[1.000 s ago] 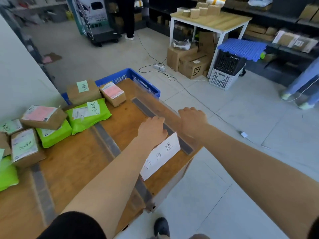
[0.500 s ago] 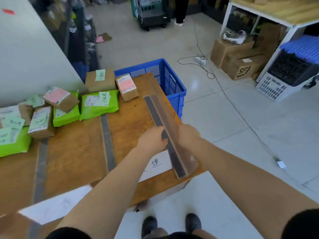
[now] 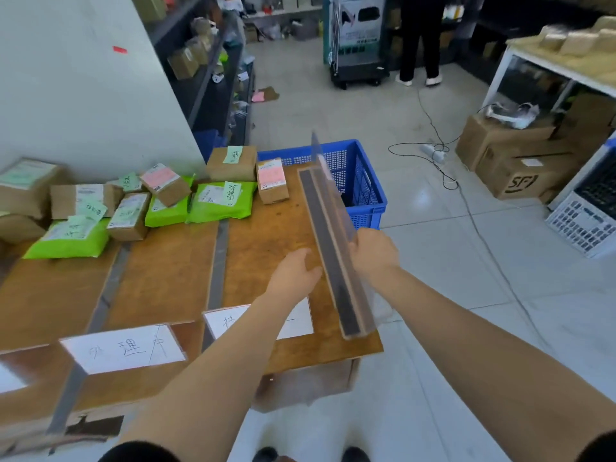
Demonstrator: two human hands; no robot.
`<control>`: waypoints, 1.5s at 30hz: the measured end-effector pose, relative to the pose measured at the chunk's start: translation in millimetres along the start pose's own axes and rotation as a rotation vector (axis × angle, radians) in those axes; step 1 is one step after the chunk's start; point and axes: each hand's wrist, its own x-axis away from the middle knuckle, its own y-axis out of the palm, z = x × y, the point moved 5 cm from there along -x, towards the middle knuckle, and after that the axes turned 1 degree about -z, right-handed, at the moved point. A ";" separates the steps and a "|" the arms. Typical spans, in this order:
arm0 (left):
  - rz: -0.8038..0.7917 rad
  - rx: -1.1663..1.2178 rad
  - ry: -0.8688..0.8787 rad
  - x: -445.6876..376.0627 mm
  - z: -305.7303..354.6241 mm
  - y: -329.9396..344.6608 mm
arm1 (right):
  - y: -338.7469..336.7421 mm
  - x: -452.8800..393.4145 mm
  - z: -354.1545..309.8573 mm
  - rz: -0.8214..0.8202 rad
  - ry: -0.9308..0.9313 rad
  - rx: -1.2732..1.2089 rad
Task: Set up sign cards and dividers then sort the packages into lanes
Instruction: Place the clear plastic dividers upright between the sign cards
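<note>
Bright even light, floor glare, wide-angle edge warping, slight blur

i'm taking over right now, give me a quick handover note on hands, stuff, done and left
Right hand grips the clear divider at the table's right edge. Left hand lies open against the divider's dark base strip.
Two more divider strips already lie along the table. Sign cards stand at the near edge; one is partly hidden by the left arm.
Packages are piled unsorted at the far end. A blue crate sits on the floor beyond.
Left: seat this divider, then sort the packages into lanes.
</note>
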 end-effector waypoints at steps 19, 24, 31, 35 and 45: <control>0.665 0.732 -0.203 131.1 -156.5 -149.9 | 11.6 135.9 -223.3 -0.064 -0.468 -0.805; 0.678 0.716 -0.182 189.0 -223.9 -181.2 | 45.3 163.5 -289.9 -0.201 -0.385 -0.934; 0.593 0.812 -0.247 250.9 -316.4 -210.0 | 117.4 201.6 -355.3 -0.243 -0.410 -0.867; 0.599 0.870 -0.241 264.1 -343.5 -219.0 | 130.8 220.2 -372.8 -0.150 -0.414 -0.872; 0.577 0.946 -0.251 232.3 -360.8 -232.2 | 123.9 203.7 -403.5 0.082 -0.478 -0.642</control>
